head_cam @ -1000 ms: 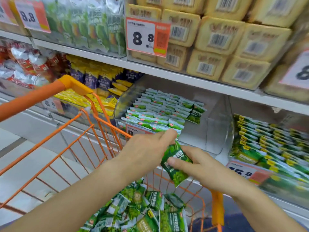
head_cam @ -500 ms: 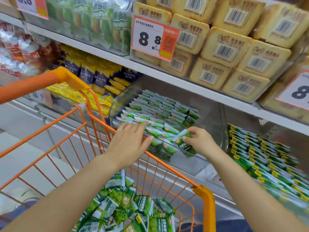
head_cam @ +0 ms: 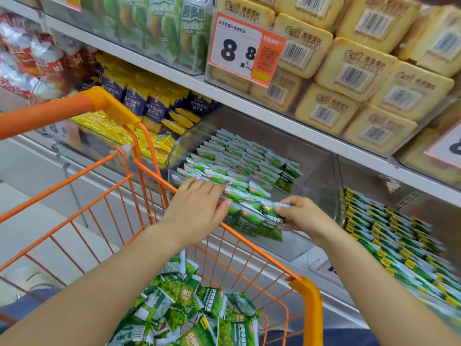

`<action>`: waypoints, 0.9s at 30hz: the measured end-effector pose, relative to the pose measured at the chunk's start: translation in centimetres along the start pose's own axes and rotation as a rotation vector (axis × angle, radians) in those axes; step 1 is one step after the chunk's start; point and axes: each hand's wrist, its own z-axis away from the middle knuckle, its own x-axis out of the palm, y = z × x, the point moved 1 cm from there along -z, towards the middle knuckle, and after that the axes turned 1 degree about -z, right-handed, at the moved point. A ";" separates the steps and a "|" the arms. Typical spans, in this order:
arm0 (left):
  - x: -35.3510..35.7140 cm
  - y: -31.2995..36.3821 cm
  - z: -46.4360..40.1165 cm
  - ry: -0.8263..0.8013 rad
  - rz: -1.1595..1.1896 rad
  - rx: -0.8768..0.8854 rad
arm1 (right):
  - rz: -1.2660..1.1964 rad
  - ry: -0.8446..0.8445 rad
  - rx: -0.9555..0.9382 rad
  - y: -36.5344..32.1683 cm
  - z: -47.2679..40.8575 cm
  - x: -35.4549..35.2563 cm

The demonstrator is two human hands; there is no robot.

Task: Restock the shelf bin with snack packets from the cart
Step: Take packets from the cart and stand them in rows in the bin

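Head view: I'm reading the snack packet [head_cam: 270, 216] as light, soft and crinkly, its film probably slick, so I'd judge pinching the flat sealed edge safest. Right hand [head_cam: 303, 216] is doing that, grip narrow, fingers closing on the packet's right side at the front of the clear shelf bin [head_cam: 321, 171], centre frame. Left hand [head_cam: 197, 208] is lying flat and spread, pressing the front row. Packet is showing green with a white top band and red logo. More are lying loose in the orange cart [head_cam: 305, 293], bottom centre.
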 end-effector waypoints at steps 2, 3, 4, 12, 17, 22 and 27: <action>0.2 -0.2 0.0 0.014 -0.005 0.011 | 0.007 0.080 0.005 0.1 -0.5 -0.5; 0.2 -0.2 0.0 0.019 -0.011 0.013 | 0.055 0.151 -0.010 0.2 -0.9 -0.5; 0.3 -0.2 0.0 0.028 -0.018 0.014 | 0.167 0.221 -0.040 0.2 -1.3 -0.4; 0.5 -0.1 -0.1 0.096 -0.069 0.037 | -0.018 0.354 0.119 0.9 -8.5 0.1; 0.7 0.0 -0.3 0.087 -0.065 0.024 | 0.077 0.475 0.198 1.0 -11.8 -1.0; 0.7 0.3 -0.3 0.096 -0.073 0.018 | 0.351 0.608 0.145 0.5 -14.3 -2.0; 0.7 0.2 -0.4 0.084 -0.082 0.023 | 0.032 0.717 0.140 1.4 -14.9 -0.7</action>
